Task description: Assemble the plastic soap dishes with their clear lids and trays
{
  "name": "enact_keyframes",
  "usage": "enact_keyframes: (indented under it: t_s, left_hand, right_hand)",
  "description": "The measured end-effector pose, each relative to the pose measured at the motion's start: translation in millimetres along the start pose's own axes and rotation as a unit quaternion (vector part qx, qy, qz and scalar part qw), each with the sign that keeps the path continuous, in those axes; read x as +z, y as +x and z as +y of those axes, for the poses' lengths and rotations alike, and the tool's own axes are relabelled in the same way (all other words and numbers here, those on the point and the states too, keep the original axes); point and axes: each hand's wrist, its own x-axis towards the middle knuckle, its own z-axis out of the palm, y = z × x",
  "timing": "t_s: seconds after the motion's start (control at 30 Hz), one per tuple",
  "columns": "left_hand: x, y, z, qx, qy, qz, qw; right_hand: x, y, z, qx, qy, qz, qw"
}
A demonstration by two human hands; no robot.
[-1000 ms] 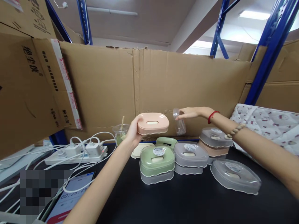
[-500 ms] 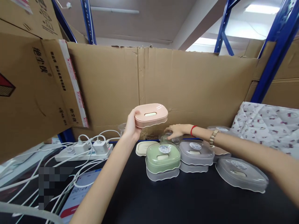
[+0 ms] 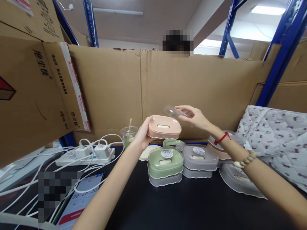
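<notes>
My left hand (image 3: pixel 143 133) grips a pink oval box (image 3: pixel 165 131) by its left end, raised in front of the cardboard wall. Just above and to the right, my right hand (image 3: pixel 195 117) holds a clear plastic lid (image 3: pixel 173 111), blurred and tilted, apart from the pink box. Below on the black table stand a green lidded box (image 3: pixel 165 164) and a grey lidded box (image 3: pixel 200 157), each stacked on a grey one. Behind the green stack is another green box (image 3: pixel 173 142), partly hidden. A cream piece (image 3: pixel 146 153) lies beside it.
A power strip (image 3: pixel 86 160) with white cables and a phone (image 3: pixel 80 199) lie left. A cup with a straw (image 3: pixel 129 132) stands behind. More lidded boxes (image 3: pixel 236 180) and patterned fabric (image 3: pixel 275 137) are right. A person's head (image 3: pixel 177 42) shows beyond the cardboard wall (image 3: pixel 107 86).
My right hand has risen from behind the boxes with the clear lid. The pink box in my left hand has moved right and slightly down. A person's head has appeared beyond the cardboard.
</notes>
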Motion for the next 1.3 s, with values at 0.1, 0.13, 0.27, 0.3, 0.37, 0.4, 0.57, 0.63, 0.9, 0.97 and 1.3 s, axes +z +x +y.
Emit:
enact_keyframes:
  t_s: [0.1, 0.13, 0.27, 0.3, 0.37, 0.4, 0.57, 0.63, 0.9, 0.97, 1.3]
  left_hand:
    - [5.9, -4, -8, -0.061, -0.011, -0.07, 0.996]
    - [7.1, -6, -9, -0.065, -0.017, -0.091, 0.994]
    - [8.1, -10, -7, -0.026, -0.012, -0.105, 0.994]
    - [8.1, -11, -6, -0.017, -0.005, -0.094, 0.995]
    - [8.4, -12, -4, -0.005, -0.002, -0.074, 0.997]
    - [8.9, -12, -3, 0.003, -0.006, -0.066, 0.998]
    - [12.2, -14, -2, 0.057, -0.031, -0.068, 0.996]
    - [13.3, -14, -2, 0.065, -0.03, -0.07, 0.995]
    - [8.8, -11, -2, 0.042, 0.004, -0.088, 0.995]
    - [6.7, -8, -3, 0.029, -0.002, -0.097, 0.995]
    - [8.3, -4, -9, -0.014, -0.019, -0.051, 0.998]
  right_hand:
    - [7, -2, -11, -0.046, 0.044, -0.045, 0.997]
    - [10, -3, -14, -0.058, 0.048, -0.053, 0.996]
    - [15, -7, -22, -0.089, 0.031, -0.049, 0.994]
    - [16, -8, -22, -0.093, 0.032, -0.047, 0.994]
    - [17, -8, -21, -0.095, 0.055, -0.037, 0.993]
    - [18, -7, -20, -0.085, 0.078, -0.025, 0.993]
    - [22, -6, -19, 0.07, 0.212, 0.014, 0.975]
    - [22, -9, -21, 0.102, 0.233, -0.003, 0.967]
    - [18, -15, -23, 0.125, 0.288, 0.006, 0.949]
    - [19, -12, -22, 0.09, 0.264, 0.029, 0.96]
    - [24, -30, -20, -0.092, 0.097, 0.037, 0.99]
